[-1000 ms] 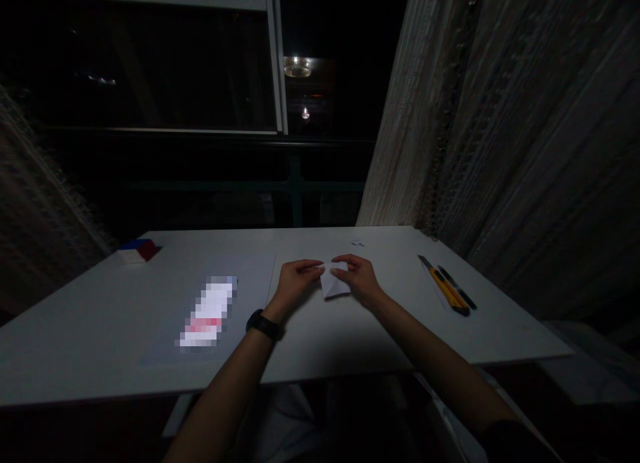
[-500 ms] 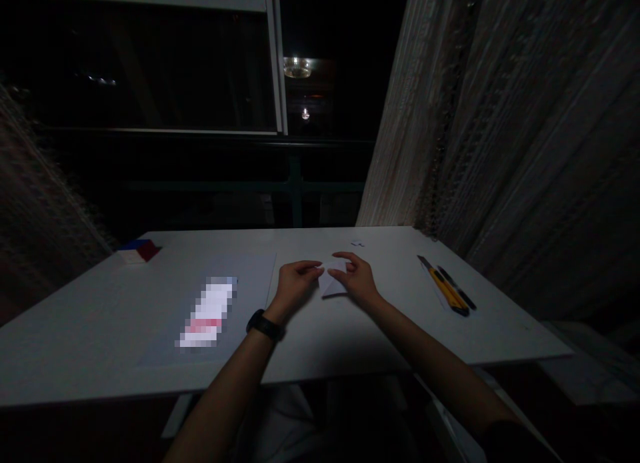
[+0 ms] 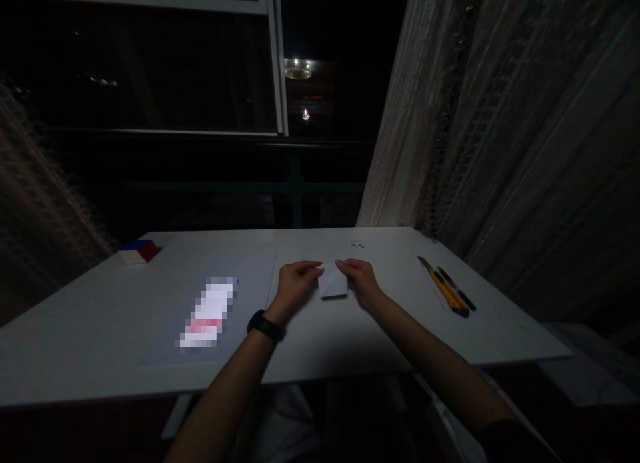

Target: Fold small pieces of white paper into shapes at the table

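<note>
A small folded piece of white paper [image 3: 333,283], roughly square with a slanting crease, is held between both hands just over the table. My left hand [image 3: 296,284] pinches its upper left corner between thumb and forefinger; a dark watch sits on that wrist. At the upper right edge, my right hand [image 3: 363,281] grips the paper with its thumb on top and the fingers behind, partly hidden. The paper's lower edge faces me and casts a thin shadow.
On the white table [image 3: 380,336] a yellow box cutter [image 3: 447,291] and a black pen [image 3: 456,287] lie at right. Paper scraps [image 3: 357,244] are at the back. Left are a glowing phone [image 3: 209,313] on a pale sheet [image 3: 160,343] and a colored cube [image 3: 139,251]. Curtains [image 3: 400,116] hang behind.
The right thumb and fingers have moved from over the paper to its right edge. The paper, earlier partly covered with a flap raised, now shows as a flatter square. The left hand stays in place.
</note>
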{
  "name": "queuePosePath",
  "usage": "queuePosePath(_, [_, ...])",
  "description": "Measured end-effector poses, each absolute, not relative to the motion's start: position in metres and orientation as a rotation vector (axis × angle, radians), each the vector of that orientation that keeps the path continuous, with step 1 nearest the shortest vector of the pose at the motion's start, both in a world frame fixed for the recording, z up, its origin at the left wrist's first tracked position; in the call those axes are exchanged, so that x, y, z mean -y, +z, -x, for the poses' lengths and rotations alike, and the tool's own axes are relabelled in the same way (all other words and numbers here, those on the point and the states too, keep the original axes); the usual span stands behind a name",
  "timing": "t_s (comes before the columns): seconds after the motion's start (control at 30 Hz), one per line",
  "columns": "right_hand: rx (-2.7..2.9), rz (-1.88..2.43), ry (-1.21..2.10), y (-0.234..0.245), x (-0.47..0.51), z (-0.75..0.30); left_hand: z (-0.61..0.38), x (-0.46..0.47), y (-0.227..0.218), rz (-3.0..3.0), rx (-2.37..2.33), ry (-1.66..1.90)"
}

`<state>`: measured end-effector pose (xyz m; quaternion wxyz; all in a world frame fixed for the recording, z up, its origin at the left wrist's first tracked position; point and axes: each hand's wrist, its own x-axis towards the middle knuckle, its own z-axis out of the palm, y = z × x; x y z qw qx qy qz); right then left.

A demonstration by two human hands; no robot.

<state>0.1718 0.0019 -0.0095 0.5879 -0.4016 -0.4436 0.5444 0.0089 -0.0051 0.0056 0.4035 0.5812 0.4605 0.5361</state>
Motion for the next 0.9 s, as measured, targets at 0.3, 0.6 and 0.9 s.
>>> queuePosePath(0.3, [1.009,0.933,1.299,-0.0094,-0.0017,-0.173,-0.0102,0.0065,0.0089,-1.374,-1.083,1.364])
queuePosePath(0.6, [1.033,0.938,1.277,-0.0079,-0.0002,-0.1731,-0.0102,0.0094,0.0125,-1.34,-1.068,1.325])
queuePosePath(0.9, [1.042,0.932,1.279,-0.008,-0.0007,-0.1726,-0.0104,0.0096,0.0121,-1.365,-1.087,1.346])
